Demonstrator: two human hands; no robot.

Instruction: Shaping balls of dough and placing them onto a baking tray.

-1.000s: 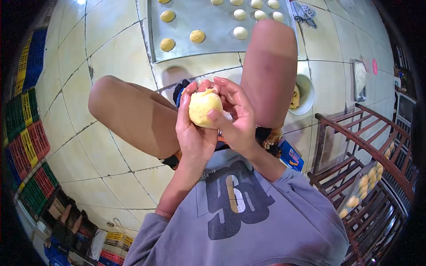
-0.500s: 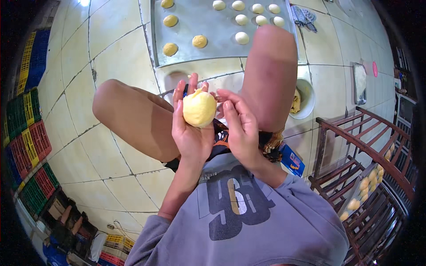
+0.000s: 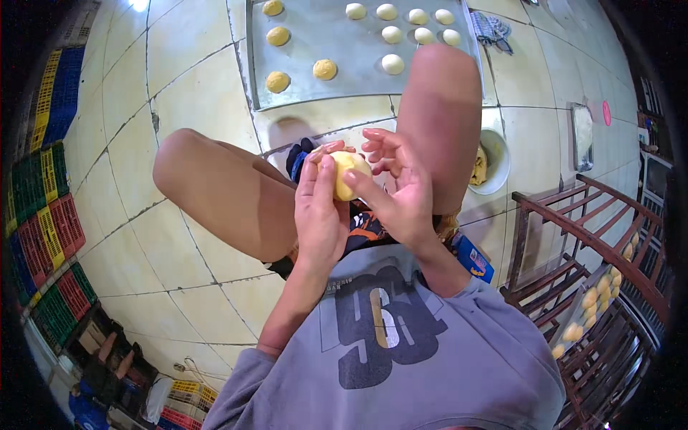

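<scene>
A ball of dough [image 3: 350, 172] with a yellow coating sits between my hands, above my lap. Its left side rests against the fingers of my left hand [image 3: 319, 211], which curl round it. My right hand [image 3: 403, 186] touches the ball with its thumb, while its other fingers are spread and raised off the dough. Beyond my knees lies a large metal tray [image 3: 308, 29]. On its left stand yellow-coated dough balls [image 3: 325, 69], and on its right several plain white dough balls [image 3: 392, 64].
Beside my right knee a white bowl [image 3: 499, 165] holds yellow dough. A blue packet [image 3: 473, 258] lies by my right hip. At the right stands a brown rack [image 3: 580, 236] with a tray of buns [image 3: 591, 297]. Plastic crates [image 3: 54, 233] line the left. A checkered cloth [image 3: 492, 32] is near the tray.
The dough ball has gone from resting on my open left palm to being held upright by its fingers, slightly to the right. My right thumb has come onto it.
</scene>
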